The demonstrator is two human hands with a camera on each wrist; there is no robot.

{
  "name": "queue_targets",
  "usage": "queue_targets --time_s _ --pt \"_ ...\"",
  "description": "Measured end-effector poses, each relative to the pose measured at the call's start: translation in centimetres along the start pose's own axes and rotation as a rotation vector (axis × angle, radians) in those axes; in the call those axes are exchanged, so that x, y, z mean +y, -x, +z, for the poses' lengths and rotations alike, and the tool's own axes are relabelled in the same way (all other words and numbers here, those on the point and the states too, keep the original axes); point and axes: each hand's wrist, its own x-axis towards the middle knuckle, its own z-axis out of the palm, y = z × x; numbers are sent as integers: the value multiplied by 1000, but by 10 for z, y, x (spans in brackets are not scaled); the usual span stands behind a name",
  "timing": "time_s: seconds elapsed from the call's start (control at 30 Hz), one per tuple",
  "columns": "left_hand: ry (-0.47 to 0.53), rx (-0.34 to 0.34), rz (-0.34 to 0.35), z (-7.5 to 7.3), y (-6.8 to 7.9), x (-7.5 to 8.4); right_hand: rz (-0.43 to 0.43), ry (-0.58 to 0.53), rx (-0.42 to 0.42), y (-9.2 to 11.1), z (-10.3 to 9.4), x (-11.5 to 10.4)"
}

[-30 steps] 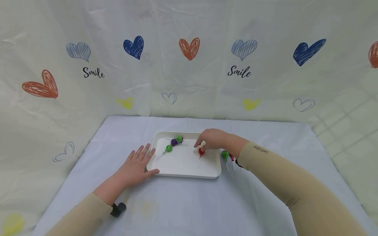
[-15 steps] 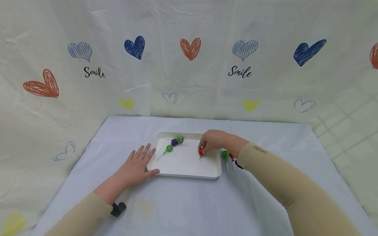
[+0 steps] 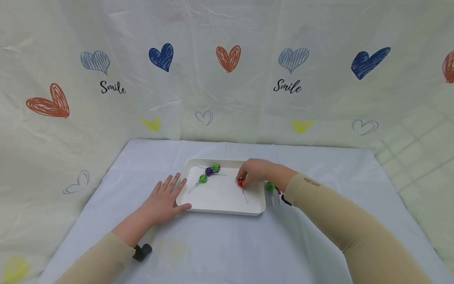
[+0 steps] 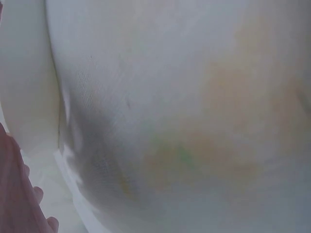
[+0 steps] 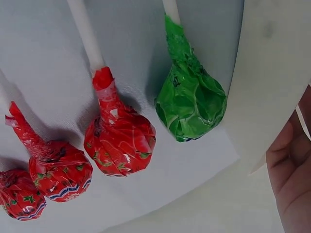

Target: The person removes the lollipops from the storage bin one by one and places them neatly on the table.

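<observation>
My right hand (image 3: 256,170) reaches into the white tray (image 3: 216,203) and pinches a red lollipop (image 3: 240,182) by its wrapped head, the stick pointing toward the near side. In the right wrist view, part of this hand (image 5: 291,174) shows at the right edge. My left hand (image 3: 160,204) lies with fingers spread at the tray's left rim, its thumb on the near-left corner. Toward the tray's left side lie a green lollipop (image 3: 202,178), a purple lollipop (image 3: 209,171) and another green one with some red on its wrapper.
Right of the tray, a green lollipop (image 5: 192,104) and three red lollipops (image 5: 121,141) lie in a row on the white cloth (image 3: 220,248), partly hidden by the right arm in the head view. A hanging sheet (image 3: 248,98) printed with hearts rises behind the table.
My right fingers have closed from above onto the red lollipop's head. Its stick has swung slightly to the right. The left hand has stayed at the tray's rim.
</observation>
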Motion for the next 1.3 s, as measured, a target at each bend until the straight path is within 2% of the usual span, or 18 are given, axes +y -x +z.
queue_targets --time_s 0.13,0.37,0.57,0.73,1.03,1.3 --pt "1 17 10 0 1 0 10 11 7 0 2 0" --pt "-16 44 7 4 1 0 -48 45 67 7 -5 2" --pt "-47 45 0 6 2 3 -60 -10 105 19 -8 11" --pt "-54 73 -8 5 4 4 -64 -60 149 32 -15 18" --pt "-46 71 -20 5 3 6 -22 -130 230 54 -20 42" --pt "-43 66 -37 7 4 4 67 -164 257 78 -15 69"
